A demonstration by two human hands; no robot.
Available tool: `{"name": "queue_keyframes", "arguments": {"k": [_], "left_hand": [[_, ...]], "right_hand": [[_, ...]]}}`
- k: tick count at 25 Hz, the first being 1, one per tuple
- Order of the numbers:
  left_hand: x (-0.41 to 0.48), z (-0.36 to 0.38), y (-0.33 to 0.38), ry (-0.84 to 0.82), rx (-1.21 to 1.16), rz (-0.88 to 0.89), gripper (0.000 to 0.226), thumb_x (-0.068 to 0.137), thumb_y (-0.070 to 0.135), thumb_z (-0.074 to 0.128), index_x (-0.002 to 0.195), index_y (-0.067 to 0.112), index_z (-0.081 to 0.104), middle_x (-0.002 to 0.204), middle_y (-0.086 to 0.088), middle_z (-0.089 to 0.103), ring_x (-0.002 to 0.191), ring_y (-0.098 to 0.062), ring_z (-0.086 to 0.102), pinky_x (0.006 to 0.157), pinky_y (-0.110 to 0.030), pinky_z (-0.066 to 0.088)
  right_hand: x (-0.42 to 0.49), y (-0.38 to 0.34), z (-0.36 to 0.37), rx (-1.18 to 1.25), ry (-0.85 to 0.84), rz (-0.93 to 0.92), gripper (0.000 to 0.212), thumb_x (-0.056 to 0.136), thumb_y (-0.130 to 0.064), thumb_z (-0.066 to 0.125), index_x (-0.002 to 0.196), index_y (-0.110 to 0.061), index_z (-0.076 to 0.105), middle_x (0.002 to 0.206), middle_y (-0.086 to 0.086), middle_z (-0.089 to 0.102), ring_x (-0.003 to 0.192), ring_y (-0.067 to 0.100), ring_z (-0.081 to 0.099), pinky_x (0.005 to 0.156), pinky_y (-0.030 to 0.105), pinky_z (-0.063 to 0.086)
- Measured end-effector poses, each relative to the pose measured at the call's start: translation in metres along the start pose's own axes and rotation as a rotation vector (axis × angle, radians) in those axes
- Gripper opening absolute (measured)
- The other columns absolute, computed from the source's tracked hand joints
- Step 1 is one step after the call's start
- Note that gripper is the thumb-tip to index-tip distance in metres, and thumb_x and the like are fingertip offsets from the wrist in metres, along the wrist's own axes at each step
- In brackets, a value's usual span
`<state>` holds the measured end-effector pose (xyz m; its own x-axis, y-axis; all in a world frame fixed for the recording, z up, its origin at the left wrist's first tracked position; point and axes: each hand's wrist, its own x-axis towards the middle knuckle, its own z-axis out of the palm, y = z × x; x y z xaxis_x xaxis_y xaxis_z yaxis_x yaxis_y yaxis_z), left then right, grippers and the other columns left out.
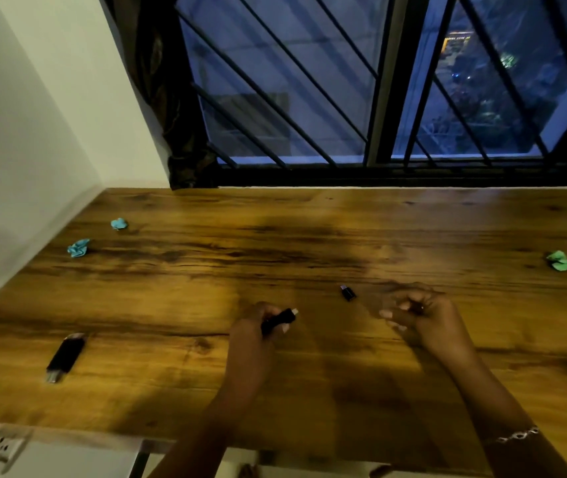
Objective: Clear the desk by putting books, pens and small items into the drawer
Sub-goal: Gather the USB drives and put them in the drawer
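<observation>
My left hand (254, 327) grips a small black stick-shaped item (280, 320) with a pale tip, just above the wooden desk (309, 236). My right hand (420, 317) hovers to the right with its fingers loosely curled and blurred; whether it holds anything is unclear. A tiny black adapter (348, 293) lies on the desk between the two hands. At the front left lies a longer black stick with a metal end (64, 357). No drawer is in view.
Two crumpled blue paper balls (78, 248) (119, 223) lie at the far left, and a green one (560, 261) at the far right. A white wall bounds the left side, a barred window (378, 98) the back. A wall socket (2, 446) sits below the front edge.
</observation>
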<state>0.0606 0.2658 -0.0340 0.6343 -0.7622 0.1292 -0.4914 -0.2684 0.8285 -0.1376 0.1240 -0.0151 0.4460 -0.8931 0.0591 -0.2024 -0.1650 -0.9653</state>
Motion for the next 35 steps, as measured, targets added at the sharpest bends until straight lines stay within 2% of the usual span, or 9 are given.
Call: {"name": "queue_keyframes", "arguments": {"k": [2, 6, 11, 15, 22, 24, 28, 31, 35], "left_hand": [[-0.003, -0.001, 0.009, -0.051, -0.179, -0.072, 0.021, 0.077, 0.003, 0.071, 0.083, 0.020, 0.061, 0.084, 0.005, 0.064, 0.082, -0.013, 0.060, 0.065, -0.012, 0.042], [-0.011, -0.009, 0.027, -0.106, -0.473, -0.154, 0.021, 0.071, -0.006, 0.072, 0.082, 0.010, 0.064, 0.075, 0.003, 0.065, 0.066, -0.003, 0.062, 0.056, -0.012, 0.047], [-0.018, -0.023, 0.036, -0.132, -0.561, -0.121, 0.023, 0.070, -0.011, 0.070, 0.077, 0.010, 0.064, 0.071, 0.003, 0.065, 0.062, -0.002, 0.061, 0.054, -0.014, 0.049], [-0.017, -0.034, 0.036, -0.148, -0.620, -0.169, 0.024, 0.071, -0.013, 0.068, 0.078, 0.009, 0.064, 0.074, 0.001, 0.067, 0.060, -0.002, 0.063, 0.051, -0.015, 0.049], [-0.012, -0.046, 0.037, -0.218, -0.708, -0.325, 0.019, 0.074, -0.010, 0.066, 0.084, 0.007, 0.067, 0.070, -0.001, 0.069, 0.056, -0.005, 0.064, 0.051, -0.016, 0.052], [-0.010, -0.049, 0.037, -0.275, -0.668, -0.353, 0.020, 0.076, -0.008, 0.065, 0.086, 0.009, 0.068, 0.068, 0.003, 0.070, 0.057, -0.002, 0.063, 0.052, -0.015, 0.049], [-0.008, -0.054, 0.037, -0.287, -0.641, -0.358, 0.016, 0.081, -0.004, 0.061, 0.089, 0.008, 0.067, 0.075, -0.004, 0.072, 0.059, -0.003, 0.062, 0.050, -0.014, 0.045], [-0.006, -0.055, 0.036, -0.137, -0.817, -0.452, 0.020, 0.081, -0.010, 0.058, 0.091, 0.007, 0.059, 0.085, -0.011, 0.065, 0.068, -0.016, 0.067, 0.055, -0.022, 0.055], [-0.005, -0.055, 0.037, -0.013, -0.991, -0.510, 0.026, 0.082, -0.011, 0.056, 0.095, 0.011, 0.058, 0.093, -0.012, 0.058, 0.077, -0.025, 0.065, 0.056, -0.026, 0.059]], "right_hand": [[-0.001, -0.014, 0.020, 0.094, -0.111, -0.043, 0.034, 0.065, 0.012, 0.069, 0.094, -0.004, 0.068, 0.078, 0.002, 0.060, 0.062, -0.007, 0.059, 0.060, 0.010, 0.048], [-0.004, -0.024, 0.051, 0.143, -0.254, -0.087, 0.036, 0.068, 0.011, 0.071, 0.077, -0.024, 0.069, 0.073, -0.009, 0.068, 0.069, -0.005, 0.062, 0.067, 0.016, 0.052], [-0.009, -0.028, 0.068, 0.157, -0.323, -0.218, 0.023, 0.058, -0.021, 0.079, 0.073, -0.038, 0.072, 0.077, -0.011, 0.066, 0.072, 0.000, 0.061, 0.067, 0.019, 0.051], [-0.009, -0.033, 0.073, 0.214, -0.382, -0.238, 0.030, 0.058, -0.015, 0.075, 0.074, -0.041, 0.071, 0.077, -0.016, 0.067, 0.073, -0.002, 0.062, 0.066, 0.015, 0.051], [-0.003, -0.036, 0.084, 0.172, -0.429, -0.341, 0.031, 0.054, -0.061, 0.075, 0.079, -0.043, 0.069, 0.085, -0.016, 0.064, 0.080, 0.004, 0.061, 0.072, 0.022, 0.052], [-0.003, -0.037, 0.087, 0.175, -0.443, -0.341, 0.030, 0.054, -0.058, 0.077, 0.078, -0.042, 0.070, 0.084, -0.017, 0.063, 0.079, 0.003, 0.061, 0.072, 0.022, 0.052], [-0.003, -0.042, 0.088, 0.213, -0.398, -0.323, 0.025, 0.059, -0.027, 0.081, 0.077, -0.042, 0.072, 0.086, -0.017, 0.067, 0.079, 0.001, 0.064, 0.072, 0.018, 0.053], [-0.002, -0.038, 0.087, 0.206, -0.327, -0.285, 0.050, 0.070, 0.004, 0.072, 0.079, -0.045, 0.072, 0.087, -0.018, 0.067, 0.082, 0.000, 0.065, 0.071, 0.014, 0.052], [-0.013, -0.034, 0.097, 0.182, -0.273, -0.293, 0.044, 0.068, -0.006, 0.074, 0.080, -0.048, 0.071, 0.088, -0.011, 0.067, 0.084, 0.002, 0.066, 0.072, 0.013, 0.052]]}}
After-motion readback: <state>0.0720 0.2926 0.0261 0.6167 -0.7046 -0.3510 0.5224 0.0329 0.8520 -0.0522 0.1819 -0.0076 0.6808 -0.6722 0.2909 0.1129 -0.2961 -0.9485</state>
